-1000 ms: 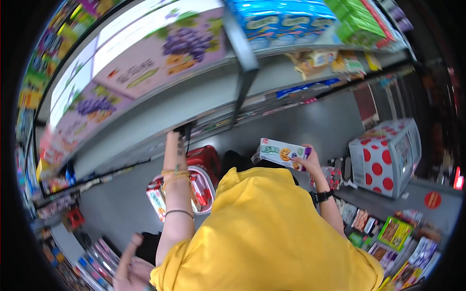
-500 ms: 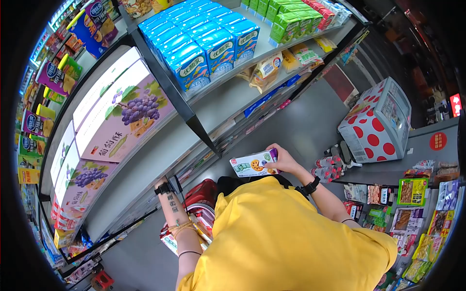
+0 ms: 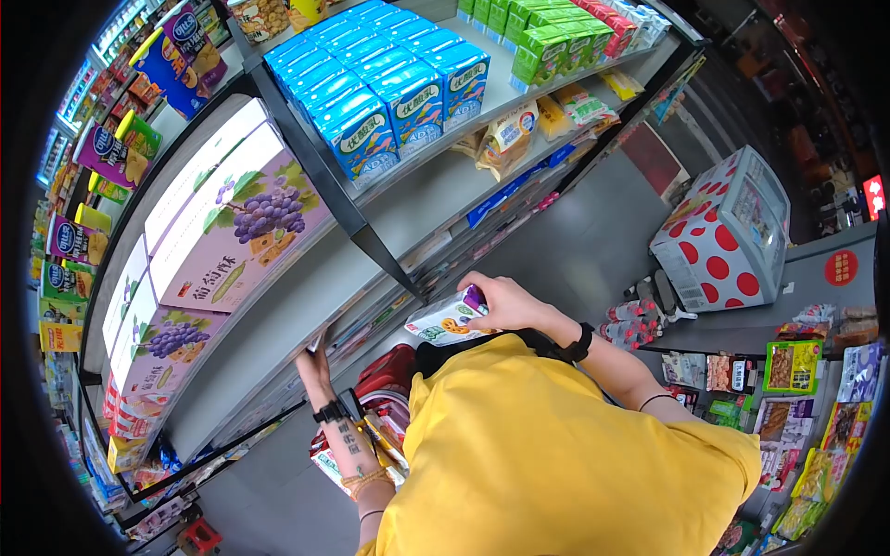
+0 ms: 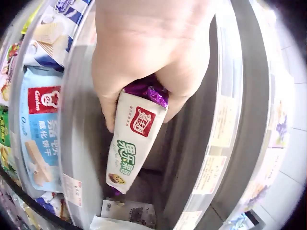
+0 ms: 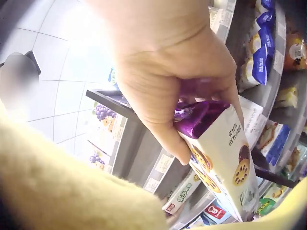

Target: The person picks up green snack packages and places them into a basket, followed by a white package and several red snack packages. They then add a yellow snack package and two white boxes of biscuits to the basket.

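My right hand (image 3: 505, 301) grips a white biscuit box (image 3: 443, 320) by its purple end, low in front of the shelves. In the right wrist view, thumb and fingers hold opposite sides of this box (image 5: 223, 158), which has cookies printed on it. My left hand (image 4: 151, 57) reaches into a lower shelf and holds a similar slim white biscuit box (image 4: 134, 136) by its purple foil end, thumb on one side and fingers on the other. A flat whitish packet (image 4: 128, 213) lies beneath it. The head view shows the left hand at the shelf edge, its fingers partly hidden.
A red basket (image 3: 387, 372) and packaged goods stand below the left forearm. Above are grape-printed cartons (image 3: 246, 227) and blue drink packs (image 3: 394, 107). A black shelf post (image 3: 357, 222) divides the bays. Blue wafer packs (image 4: 42, 129) line the neighbouring shelf. A polka-dot freezer (image 3: 718, 236) stands right.
The head view has turned, bringing more of the shelves into sight. My right hand has carried its box left, closer to the shelves. More of the left hand shows at the shelf edge.
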Demonstrator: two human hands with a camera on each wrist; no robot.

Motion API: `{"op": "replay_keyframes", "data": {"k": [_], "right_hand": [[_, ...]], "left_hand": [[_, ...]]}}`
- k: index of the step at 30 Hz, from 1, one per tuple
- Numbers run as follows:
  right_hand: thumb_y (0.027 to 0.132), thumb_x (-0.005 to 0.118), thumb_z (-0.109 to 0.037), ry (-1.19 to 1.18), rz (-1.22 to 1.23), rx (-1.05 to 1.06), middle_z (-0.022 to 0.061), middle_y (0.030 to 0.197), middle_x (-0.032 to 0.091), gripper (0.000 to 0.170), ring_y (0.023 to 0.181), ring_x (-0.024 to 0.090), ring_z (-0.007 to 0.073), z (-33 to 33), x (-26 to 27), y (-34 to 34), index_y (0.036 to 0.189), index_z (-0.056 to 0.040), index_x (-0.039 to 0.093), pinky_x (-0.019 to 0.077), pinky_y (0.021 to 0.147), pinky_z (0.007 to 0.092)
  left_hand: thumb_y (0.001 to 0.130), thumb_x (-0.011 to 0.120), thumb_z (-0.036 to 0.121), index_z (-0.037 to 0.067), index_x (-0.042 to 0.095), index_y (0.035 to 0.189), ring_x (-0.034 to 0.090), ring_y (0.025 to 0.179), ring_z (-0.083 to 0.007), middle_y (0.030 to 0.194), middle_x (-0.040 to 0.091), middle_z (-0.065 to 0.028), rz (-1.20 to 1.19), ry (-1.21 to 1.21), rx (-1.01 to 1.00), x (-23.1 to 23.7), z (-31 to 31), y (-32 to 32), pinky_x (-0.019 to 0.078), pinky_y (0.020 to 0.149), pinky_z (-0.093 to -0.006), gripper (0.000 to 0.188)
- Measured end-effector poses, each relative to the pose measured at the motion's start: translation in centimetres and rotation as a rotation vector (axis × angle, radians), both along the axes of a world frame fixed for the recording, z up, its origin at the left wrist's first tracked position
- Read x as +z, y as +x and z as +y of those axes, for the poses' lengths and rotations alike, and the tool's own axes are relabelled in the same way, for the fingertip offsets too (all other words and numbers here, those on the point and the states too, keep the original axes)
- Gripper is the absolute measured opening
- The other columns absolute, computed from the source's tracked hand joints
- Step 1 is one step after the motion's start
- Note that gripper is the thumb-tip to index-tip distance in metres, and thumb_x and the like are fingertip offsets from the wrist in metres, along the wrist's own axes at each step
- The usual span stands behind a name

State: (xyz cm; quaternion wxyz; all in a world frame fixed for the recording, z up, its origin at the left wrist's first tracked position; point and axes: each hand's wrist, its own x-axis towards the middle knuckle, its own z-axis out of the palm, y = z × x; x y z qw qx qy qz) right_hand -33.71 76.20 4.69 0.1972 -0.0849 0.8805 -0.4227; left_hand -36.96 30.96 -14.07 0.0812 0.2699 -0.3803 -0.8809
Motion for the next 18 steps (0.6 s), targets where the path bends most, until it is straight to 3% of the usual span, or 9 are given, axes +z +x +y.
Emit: {"op": "replay_keyframes", "data": {"k": [4, 5, 8, 12, 13, 16, 18], "right_hand": [[0.071, 0.084, -0.027, -0.023, 0.01, 0.096, 0.0171, 0.093, 0.071, 0.063, 0.089, 0.07, 0.0363, -1.4, 1.6, -0.3, 0.121, -0.0064, 0.053, 0.0543, 0.08, 0.0416], [0.071, 0.084, -0.026, -0.035, -0.019, 0.114, 0.0171, 0.093, 0.071, 0.062, 0.088, 0.07, 0.0354, -1.6, 2.1, -0.4, 0.121, -0.0062, 0.054, 0.0543, 0.079, 0.0411], [0.072, 0.084, -0.023, -0.072, -0.106, 0.169, 0.0168, 0.092, 0.07, 0.06, 0.086, 0.07, 0.0327, -2.2, 3.6, -0.7, 0.121, -0.0057, 0.054, 0.0541, 0.079, 0.0394], [0.073, 0.084, -0.019, -0.173, -0.211, 0.268, 0.015, 0.09, 0.07, 0.058, 0.084, 0.071, 0.0238, -2.7, 6.3, -1.5, 0.12, -0.0059, 0.054, 0.0552, 0.072, 0.0329], [0.071, 0.085, -0.022, -0.221, -0.128, 0.299, 0.0144, 0.093, 0.07, 0.059, 0.083, 0.071, 0.021, -2.8, 6.5, -1.7, 0.119, -0.0041, 0.054, 0.0546, 0.075, 0.0318], [0.073, 0.086, -0.015, -0.496, -0.159, 0.313, 0.0064, 0.091, 0.069, 0.06, 0.081, 0.066, 0.0105, -3.7, 4.4, -2.4, 0.121, -0.0051, 0.053, 0.054, 0.069, 0.0275], [0.074, 0.087, -0.015, -0.607, -0.299, 0.295, 0.0042, 0.095, 0.066, 0.06, 0.086, 0.063, 0.0087, -4.5, 3.4, -2.5, 0.121, -0.0025, 0.052, 0.053, 0.074, 0.0259]], "left_hand": [[0.087, 0.067, -0.002, -0.001, 0.048, 0.136, 0.06, 0.116, -0.0258, 0.127, 0.06, -0.0139, 0.053, 0.032, -0.057, 2.1, -0.8, 5.5, 0.0471, 0.107, -0.0388, 0.052], [0.088, 0.067, 0.002, -0.002, 0.047, 0.137, 0.061, 0.118, -0.0285, 0.129, 0.061, -0.0142, 0.054, 0.011, -0.057, 0.1, -2.3, 7.0, 0.0497, 0.106, -0.0445, 0.053], [0.086, 0.068, 0.001, -0.002, 0.047, 0.138, 0.061, 0.119, -0.0293, 0.13, 0.062, -0.0154, 0.084, 0.036, -0.068, 1.3, -2.5, 10.8, 0.049, 0.105, -0.0449, 0.056], [0.083, 0.068, 0.002, -0.002, 0.048, 0.138, 0.061, 0.119, -0.031, 0.129, 0.063, -0.016, 0.001, 0.065, -0.103, 0.4, -3.8, 15.6, 0.0491, 0.103, -0.0455, 0.059], [0.081, 0.069, 0.001, -0.003, 0.047, 0.138, 0.06, 0.121, -0.0323, 0.13, 0.061, -0.017, -0.005, 0.082, -0.131, 0.5, -3.6, 16.5, 0.0467, 0.106, -0.0469, 0.061], [0.075, 0.069, -0.004, -0.005, 0.048, 0.135, 0.062, 0.118, -0.0332, 0.126, 0.064, -0.0174, -0.01, 0.095, -0.199, 0.8, -2.6, 18.3, 0.0467, 0.107, -0.0478, 0.063], [0.075, 0.069, -0.005, -0.005, 0.049, 0.134, 0.063, 0.116, -0.0334, 0.124, 0.065, -0.0174, -0.017, 0.121, -0.246, 1.6, -1.0, 18.7, 0.0481, 0.106, -0.0473, 0.063]]}}
